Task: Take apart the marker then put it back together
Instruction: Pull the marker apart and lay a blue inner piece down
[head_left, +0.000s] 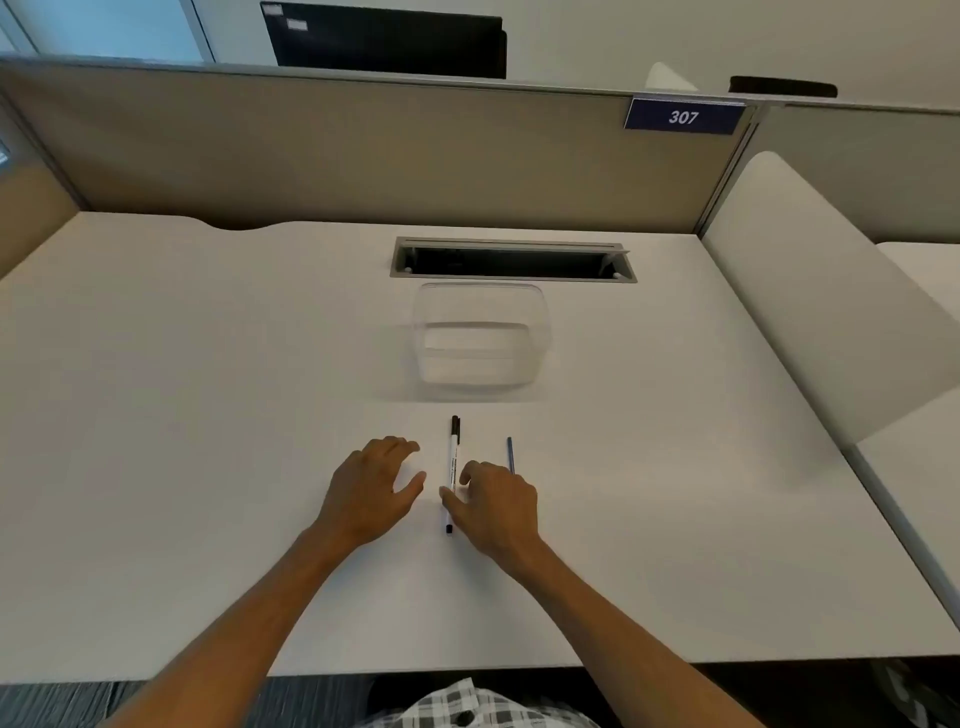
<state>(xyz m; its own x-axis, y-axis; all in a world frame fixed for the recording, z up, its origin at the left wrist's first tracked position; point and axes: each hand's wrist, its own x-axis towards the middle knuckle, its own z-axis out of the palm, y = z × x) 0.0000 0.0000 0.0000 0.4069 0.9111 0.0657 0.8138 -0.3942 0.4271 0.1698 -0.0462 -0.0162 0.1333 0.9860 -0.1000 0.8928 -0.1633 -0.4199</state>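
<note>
A white marker (452, 462) with a black cap at its far end lies on the white desk (208, 415), pointing away from me. My right hand (496, 506) is right beside it, with thumb and forefinger touching its barrel from the right. My left hand (371, 491) hovers just left of the marker, fingers loosely spread, holding nothing.
A thin blue pen (510, 453) lies just right of my right hand. A clear plastic container (482, 340) stands behind the marker. An open cable slot (513, 260) is set in the desk at the back, before a partition with a "307" sign (683, 117).
</note>
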